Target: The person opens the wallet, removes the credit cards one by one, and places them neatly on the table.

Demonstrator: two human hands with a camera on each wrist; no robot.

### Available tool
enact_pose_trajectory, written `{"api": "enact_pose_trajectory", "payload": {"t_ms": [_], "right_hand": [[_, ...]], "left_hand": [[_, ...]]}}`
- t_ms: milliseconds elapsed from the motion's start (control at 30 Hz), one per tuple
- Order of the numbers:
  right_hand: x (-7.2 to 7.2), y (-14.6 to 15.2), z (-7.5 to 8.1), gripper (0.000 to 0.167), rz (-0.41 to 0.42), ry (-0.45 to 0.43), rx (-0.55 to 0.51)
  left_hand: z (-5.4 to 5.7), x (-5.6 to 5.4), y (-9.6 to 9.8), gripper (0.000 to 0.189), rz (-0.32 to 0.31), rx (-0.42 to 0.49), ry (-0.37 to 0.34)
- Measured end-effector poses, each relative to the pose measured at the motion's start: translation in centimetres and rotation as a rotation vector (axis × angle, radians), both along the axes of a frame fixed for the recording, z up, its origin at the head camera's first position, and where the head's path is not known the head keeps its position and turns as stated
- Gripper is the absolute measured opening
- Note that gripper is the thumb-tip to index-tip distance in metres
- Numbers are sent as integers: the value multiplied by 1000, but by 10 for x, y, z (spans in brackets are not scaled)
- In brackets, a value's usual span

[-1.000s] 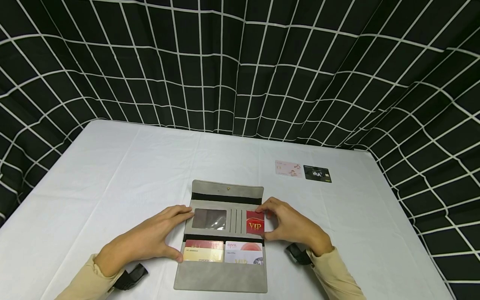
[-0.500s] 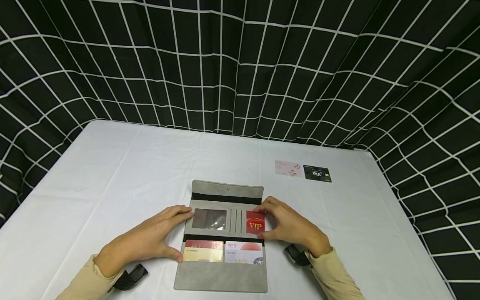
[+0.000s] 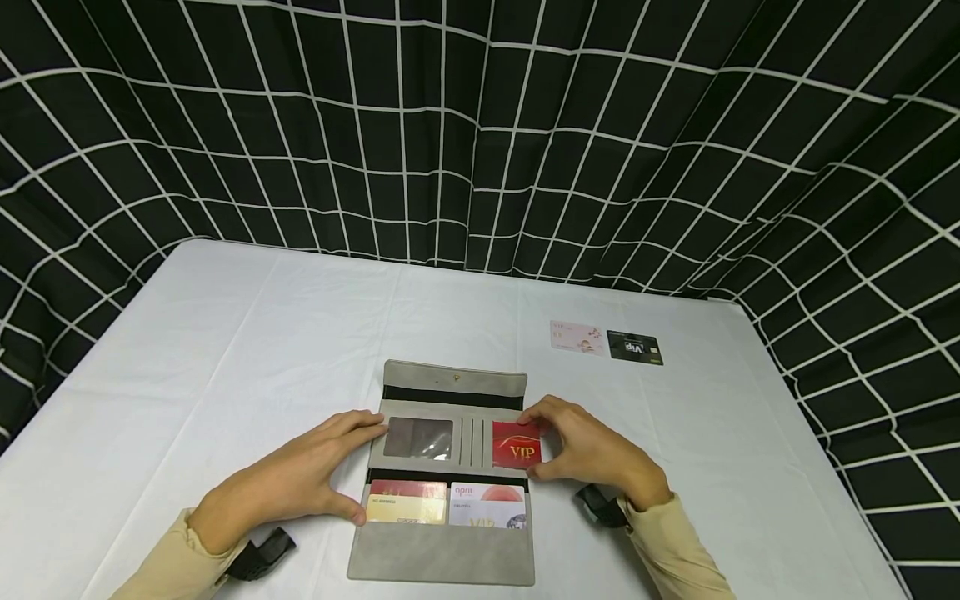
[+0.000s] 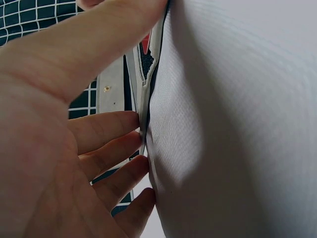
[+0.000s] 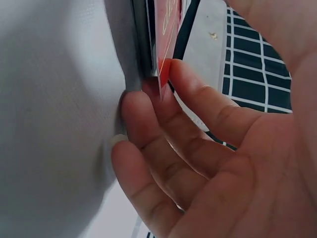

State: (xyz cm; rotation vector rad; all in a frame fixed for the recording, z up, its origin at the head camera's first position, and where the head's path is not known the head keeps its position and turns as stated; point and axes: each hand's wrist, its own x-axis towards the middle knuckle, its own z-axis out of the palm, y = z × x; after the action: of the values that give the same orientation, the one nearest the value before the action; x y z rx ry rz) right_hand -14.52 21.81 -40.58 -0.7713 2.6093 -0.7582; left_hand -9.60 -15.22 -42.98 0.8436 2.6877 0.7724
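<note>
At lower centre, the right hand (image 3: 594, 448) pinches the red card (image 3: 513, 446) by its right end; the left hand (image 3: 309, 468), fingers apart, touches the wallet (image 3: 441, 552). The card juts farther right than half a second ago.

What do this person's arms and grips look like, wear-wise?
Left sleeve and right sleeve: long, plain beige. Left wrist camera and right wrist camera: black, blocky, no cable visible. Left grip and right grip: no gloves or rings visible.
</note>
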Motion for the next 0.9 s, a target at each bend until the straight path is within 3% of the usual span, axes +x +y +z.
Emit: {"api": "enact_pose_trajectory", "payload": {"t_ms": [200, 467, 900], "right_hand": [[0, 2, -2, 51, -21, -74, -21], [-2, -1, -4, 39, -30, -54, -40], [-5, 14, 5, 33, -9, -115, -101]], "left_hand": [[0, 1, 0, 108, 5, -6, -3], [1, 2, -2, 107, 2, 4, 13], [2, 1, -2, 108, -3, 7, 18]]}}
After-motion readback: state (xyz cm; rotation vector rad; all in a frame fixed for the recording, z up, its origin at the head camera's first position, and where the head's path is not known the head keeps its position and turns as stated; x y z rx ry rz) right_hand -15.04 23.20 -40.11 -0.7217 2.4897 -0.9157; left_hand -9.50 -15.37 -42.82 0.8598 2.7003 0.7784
